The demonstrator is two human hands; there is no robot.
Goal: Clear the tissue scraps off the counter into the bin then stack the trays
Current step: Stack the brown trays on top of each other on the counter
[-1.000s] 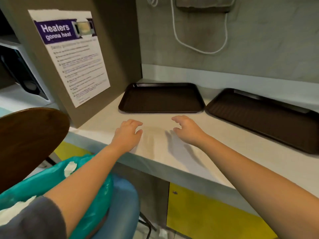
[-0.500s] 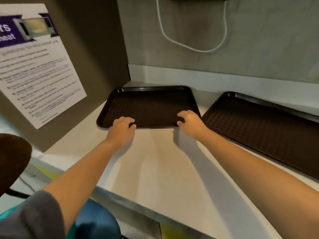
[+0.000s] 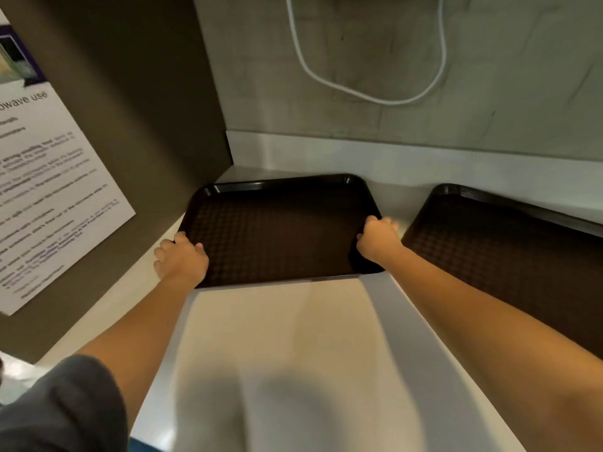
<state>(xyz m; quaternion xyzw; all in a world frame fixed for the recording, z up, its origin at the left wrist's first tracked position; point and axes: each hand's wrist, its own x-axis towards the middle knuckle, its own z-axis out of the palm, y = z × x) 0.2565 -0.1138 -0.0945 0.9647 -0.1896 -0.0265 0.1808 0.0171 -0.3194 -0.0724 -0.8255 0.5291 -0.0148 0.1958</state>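
on the counter [image 3: 293, 337], two dark trays, left hand [image 3: 182, 259] and right hand [image 3: 378, 238] both gripping the left tray [image 3: 280, 230]

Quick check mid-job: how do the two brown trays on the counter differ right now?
The left tray is gripped on both short sides, by the left hand and the right hand; the right tray is untouched. The left tray is fully in view and lies square to the wall; the right tray is angled and cut off by the frame edge. Both are dark brown, textured, rimmed, empty, and on the counter.
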